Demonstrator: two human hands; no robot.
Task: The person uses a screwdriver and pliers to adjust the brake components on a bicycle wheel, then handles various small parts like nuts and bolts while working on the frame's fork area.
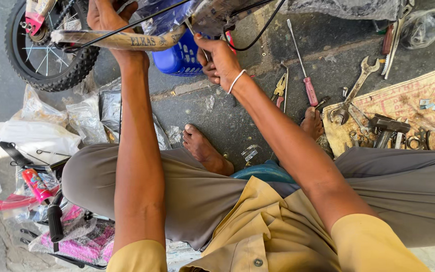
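The ground is dark, cracked pavement [217,113]. Just right of the right-hand fingers [208,64] lie yellow-handled pliers [280,89] and a long red-handled screwdriver [302,65]. Farther right, a tan sack [404,100] carries an open-ended spanner [354,90], a hammer [386,126] and small metal parts. Below the left-hand fingers [101,12], crumpled clear plastic wrapping [84,118] lies beside the knobbly bicycle tyre [51,75].

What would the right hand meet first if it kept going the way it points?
Probably the blue basket on the bike: the right hand points up-left at it, already close. Depth is unclear.
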